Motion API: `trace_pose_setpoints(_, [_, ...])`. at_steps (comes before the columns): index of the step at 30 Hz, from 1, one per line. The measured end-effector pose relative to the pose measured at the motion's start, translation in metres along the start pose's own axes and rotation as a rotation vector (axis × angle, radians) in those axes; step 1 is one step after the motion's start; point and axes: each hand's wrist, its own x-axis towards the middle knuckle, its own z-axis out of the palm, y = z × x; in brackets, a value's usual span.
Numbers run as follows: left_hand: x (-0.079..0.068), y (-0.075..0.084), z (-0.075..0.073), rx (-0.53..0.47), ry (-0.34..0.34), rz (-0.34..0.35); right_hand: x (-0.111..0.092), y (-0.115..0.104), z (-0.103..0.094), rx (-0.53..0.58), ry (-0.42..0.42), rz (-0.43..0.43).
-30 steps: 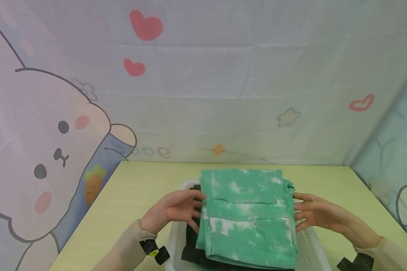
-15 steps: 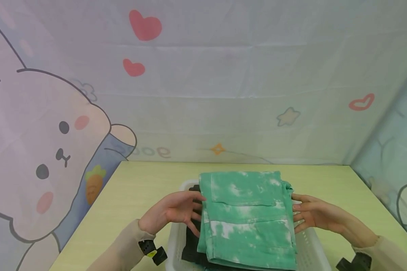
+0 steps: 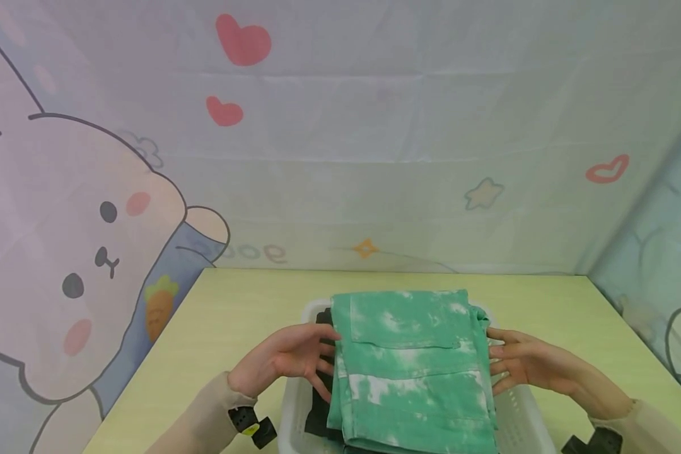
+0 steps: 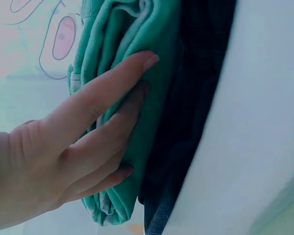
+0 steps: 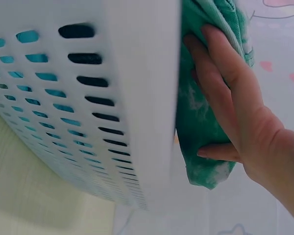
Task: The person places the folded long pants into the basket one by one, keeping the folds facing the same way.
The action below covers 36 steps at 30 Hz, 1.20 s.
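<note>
A folded green garment (image 3: 414, 372) with white tie-dye patches lies on top of dark folded clothing (image 3: 320, 410) in a white plastic basket (image 3: 524, 419). At the garment's left side is my left hand (image 3: 286, 356), its fingers extended along the folded layers. In the left wrist view those fingertips (image 4: 150, 61) touch the green cloth, just above the dark clothing (image 4: 196, 98). My right hand (image 3: 539, 362) is at the opposite side. Seen from the right wrist, its outstretched fingers (image 5: 225, 58) rest on the green side, beside the basket's rim (image 5: 152, 98).
The basket stands on a pale yellow-green table (image 3: 250, 296), near its front side. Behind it hangs a fabric backdrop (image 3: 340, 139) printed with hearts and a bunny. Slotted holes run along the basket wall (image 5: 63, 122). A black device (image 3: 252, 425) sits on each wrist.
The green garment has settled slightly lower and nearer in the head view. Both hands have kept their places at its sides, shifting a little left.
</note>
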Motion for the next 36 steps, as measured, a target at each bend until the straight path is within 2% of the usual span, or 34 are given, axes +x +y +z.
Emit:
trace_pose_setpoints(8, [0.004,-0.003,0.001,-0.016,0.004,-0.014,0.001,0.004,0.000,0.031,-0.008,0.024])
trace_pose_setpoints(19, [0.002,-0.005,0.005,-0.049,0.051,-0.034,0.000,0.007,-0.002,0.003,0.094,0.139])
trace_pose_setpoints(26, [-0.001,-0.005,0.006,-0.059,0.066,-0.028,-0.003,0.009,-0.004,0.012,0.115,0.144])
trace_pose_setpoints(31, [0.000,-0.005,0.005,-0.042,0.077,-0.019,-0.010,0.009,-0.010,-0.055,0.178,0.159])
trace_pose_setpoints(36, [0.002,-0.002,0.004,-0.002,0.142,0.002,-0.017,0.004,-0.019,-0.054,0.158,0.113])
